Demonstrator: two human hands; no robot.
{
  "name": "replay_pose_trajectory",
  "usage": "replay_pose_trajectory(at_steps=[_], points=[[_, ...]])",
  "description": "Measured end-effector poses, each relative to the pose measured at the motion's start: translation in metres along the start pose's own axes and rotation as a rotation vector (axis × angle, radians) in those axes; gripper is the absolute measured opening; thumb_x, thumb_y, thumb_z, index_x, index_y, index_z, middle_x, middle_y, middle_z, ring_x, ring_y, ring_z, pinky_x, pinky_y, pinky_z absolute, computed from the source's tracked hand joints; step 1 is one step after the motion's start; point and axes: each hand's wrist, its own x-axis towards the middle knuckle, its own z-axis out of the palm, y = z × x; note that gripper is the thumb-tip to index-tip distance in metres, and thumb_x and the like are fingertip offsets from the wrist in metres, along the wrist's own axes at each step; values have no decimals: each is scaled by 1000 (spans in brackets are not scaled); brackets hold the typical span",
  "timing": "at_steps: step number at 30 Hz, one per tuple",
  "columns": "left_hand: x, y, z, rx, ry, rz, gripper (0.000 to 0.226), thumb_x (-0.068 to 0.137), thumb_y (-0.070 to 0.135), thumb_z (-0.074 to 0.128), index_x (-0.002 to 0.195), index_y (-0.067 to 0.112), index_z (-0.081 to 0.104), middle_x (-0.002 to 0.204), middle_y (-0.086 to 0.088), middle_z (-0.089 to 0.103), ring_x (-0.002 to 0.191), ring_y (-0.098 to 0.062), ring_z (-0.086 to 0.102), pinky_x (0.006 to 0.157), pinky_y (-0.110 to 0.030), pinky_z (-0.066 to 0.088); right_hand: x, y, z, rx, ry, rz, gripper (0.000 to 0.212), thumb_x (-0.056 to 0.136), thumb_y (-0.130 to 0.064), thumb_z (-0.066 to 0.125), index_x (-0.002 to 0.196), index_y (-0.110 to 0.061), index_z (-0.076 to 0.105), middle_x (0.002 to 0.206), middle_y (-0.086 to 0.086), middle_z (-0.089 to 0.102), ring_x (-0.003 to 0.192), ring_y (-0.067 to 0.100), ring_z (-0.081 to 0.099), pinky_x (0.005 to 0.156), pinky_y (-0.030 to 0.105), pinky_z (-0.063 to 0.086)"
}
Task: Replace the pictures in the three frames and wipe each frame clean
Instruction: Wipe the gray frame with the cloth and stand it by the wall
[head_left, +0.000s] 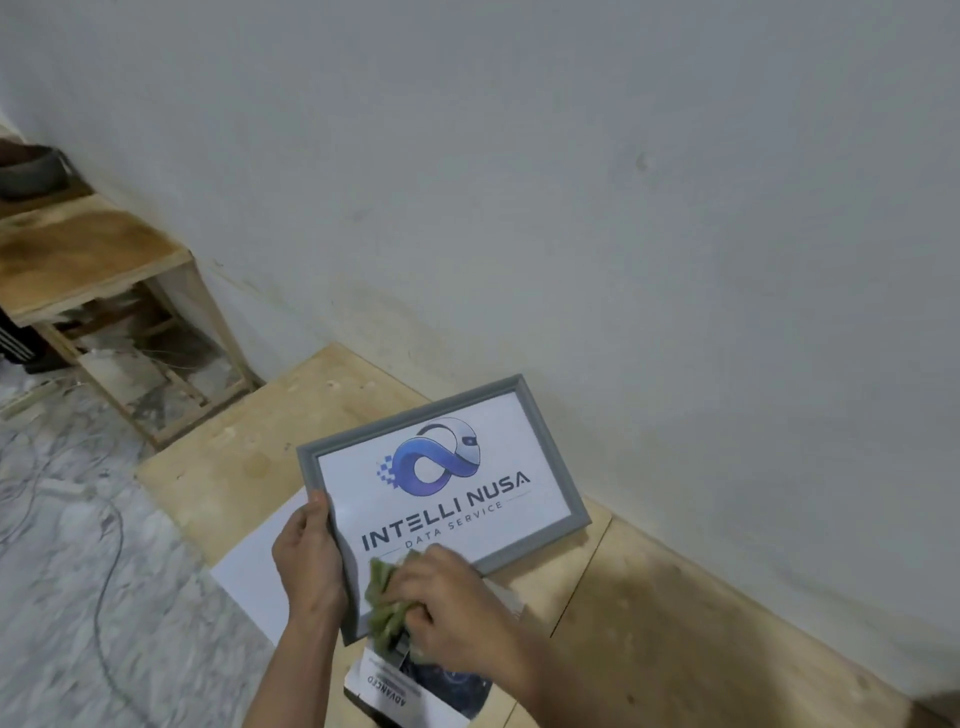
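While gripped by left hand (306, 558): grey frame (550, 457) reading "INTELLI NUSA DATA SERVICE", right hand (457, 608) clutching green cloth (384, 608).

Dim, flat, greyish light — soft shadows, slight overall blur, wide-angle bending at the edges.

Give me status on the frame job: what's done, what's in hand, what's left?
Done: the grey frame already shows an Intelli Nusa logo print. In hand: the left hand holds the frame's left edge while the right hand rubs a green cloth over its lower glass. Left: only this frame is in view, so the other two cannot be judged. A white sheet and a printed picture lie underneath.
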Motion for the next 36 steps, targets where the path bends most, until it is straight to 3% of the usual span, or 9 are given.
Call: replay_pose_trajectory(at_steps=[3, 5, 9, 15, 18, 22, 26, 29, 36], points=[[7, -6, -11, -7, 14, -18, 30, 102, 27, 56, 76, 16, 63, 80, -4, 64, 81, -23, 57, 78, -35, 46, 13, 4, -33, 242, -19, 9, 41, 75, -13, 41, 99, -16, 74, 95, -1, 72, 88, 14, 62, 86, 40, 52], [12, -3, -16, -16, 14, -28, 28, 101, 28, 56, 77, 17, 64, 81, -5, 65, 81, -24, 58, 81, -38, 47, 28, 20, -79, 283, 199, -39, 45, 74, -4, 37, 100, -6, 74, 96, 7, 73, 83, 19, 68, 77, 41, 58], [11, 7, -13, -16, -27, 16, 29, 102, 25, 56, 75, 16, 62, 76, -4, 63, 68, -19, 57, 69, -32, 46, 67, 55, -151, -285, 512, -113, 51, 64, 12, 51, 106, -6, 73, 117, 12, 69, 104, 23, 53, 93, 30, 38], [27, 4, -29, -74, 84, -30, 28, 99, 25, 60, 72, 15, 61, 71, -4, 62, 67, -20, 54, 70, -35, 45, 17, 99, -96, -193, 126, -1, 33, 89, -8, 53, 117, -18, 69, 135, -2, 58, 126, 10, 53, 110, 32, 40], [40, -8, -44, -50, 118, -52, 30, 98, 28, 62, 71, 15, 58, 55, 8, 65, 60, -16, 55, 67, -34, 46, -21, 107, -54, -59, 36, -10, 37, 87, 0, 45, 112, -10, 71, 125, -3, 63, 113, 7, 63, 96, 30, 52], [47, -19, -45, -14, 133, -90, 29, 98, 27, 61, 72, 15, 58, 50, 15, 65, 59, -11, 57, 64, -30, 48, -14, 105, -66, 134, 100, 142, 40, 83, 10, 45, 108, -7, 73, 102, 2, 73, 83, 1, 67, 77, 18, 55], [49, -26, -42, 74, 163, -88, 32, 99, 27, 61, 69, 15, 55, 55, 10, 64, 58, -12, 54, 61, -28, 45, 1, 128, -95, 206, 350, 263, 43, 80, 15, 47, 107, -6, 72, 98, 0, 72, 83, -1, 66, 74, 13, 51], [50, -39, -51, 138, 167, -107, 29, 97, 30, 62, 72, 15, 58, 76, -2, 63, 67, -19, 55, 71, -34, 47, 7, 176, -97, 115, 448, 397, 44, 80, 12, 45, 107, -9, 72, 100, 5, 73, 81, 14, 69, 73, 27, 56], [53, -67, -54, 217, 194, -143, 27, 98, 33, 61, 81, 12, 62, 79, -6, 63, 70, -25, 56, 66, -34, 47, -1, 283, -27, -412, 137, 482, 44, 75, -9, 52, 116, -5, 66, 118, 16, 67, 101, 40, 64, 86, 48, 51]])
